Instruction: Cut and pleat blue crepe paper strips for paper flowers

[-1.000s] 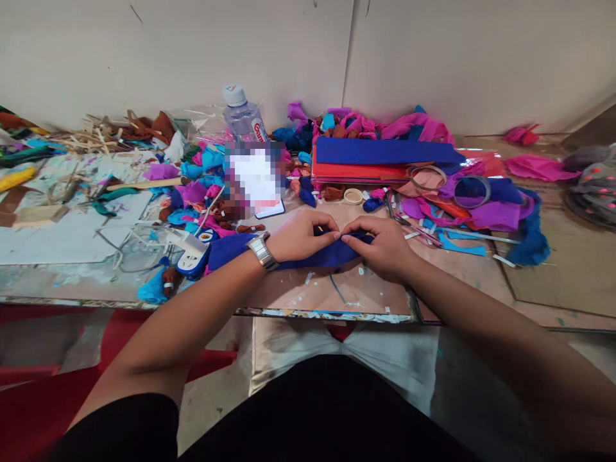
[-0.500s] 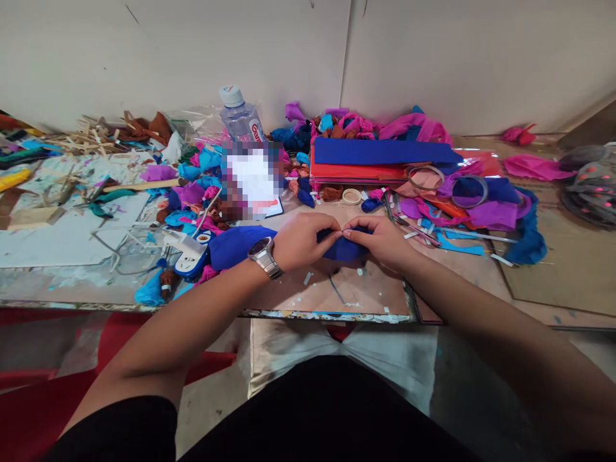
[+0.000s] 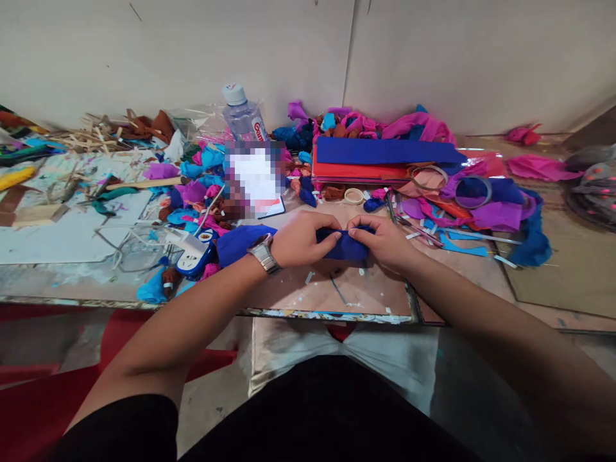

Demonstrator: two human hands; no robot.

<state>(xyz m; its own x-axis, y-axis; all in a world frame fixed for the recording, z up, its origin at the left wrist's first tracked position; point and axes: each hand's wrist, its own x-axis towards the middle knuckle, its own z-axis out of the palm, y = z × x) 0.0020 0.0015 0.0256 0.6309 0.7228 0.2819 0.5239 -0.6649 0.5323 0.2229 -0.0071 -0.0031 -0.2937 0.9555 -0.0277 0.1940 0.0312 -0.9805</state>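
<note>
A dark blue strip (image 3: 347, 247) hangs between my two hands above the brown board. My left hand (image 3: 303, 240), below a metal wristwatch, pinches its top edge between thumb and fingers. Close beside it, my right hand (image 3: 382, 239) pinches the same edge, with a small gap between the fingertips. Another stretch of blue material (image 3: 240, 244) shows left of my left hand; whether it joins the held piece is hidden. Behind my hands lies a flat blue strip (image 3: 385, 151) on red sheets.
A bottle (image 3: 243, 119) stands at the back beside a blurred phone-like item (image 3: 257, 176). Crumpled coloured pieces (image 3: 192, 192) surround them. A blue power strip (image 3: 196, 255) with cables lies left. Tape rolls (image 3: 473, 192) sit right, near a plastic bag (image 3: 597, 192). The table edge (image 3: 332, 316) is close.
My fingertips have moved slightly apart along the blue strip's top edge, and more of the strip shows between them. The view has shifted a little.
</note>
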